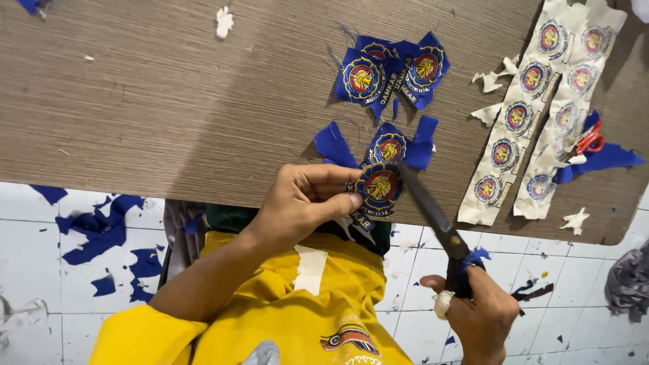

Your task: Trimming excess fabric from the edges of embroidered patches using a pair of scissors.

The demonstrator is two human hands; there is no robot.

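Right now my left hand (301, 203) pinches a round embroidered patch (380, 188) on blue cloth, thumb on top and fingers curled behind it, just at the near edge of the bench (169, 115). My right hand (481, 318) is wrapped tight around the handles of a pair of dark scissors (433, 216), whose blades run up and to the left until their tip touches the patch's upper right side. I cannot tell how far the blades are apart. A scrap of blue cloth (477, 256) sits by the scissor handles.

Further back on the bench lies a small heap of cut blue patches (392, 71), and just beyond the held one another patch (391, 145) with loose blue corners. To the right lie two pale strips of backing (541, 101) carrying rows of round emblems, with small red-handled scissors (587, 143) resting on them. Blue offcuts (101, 233) are scattered over the white tiled floor (40, 263) below, beside my yellow garment (291, 318).
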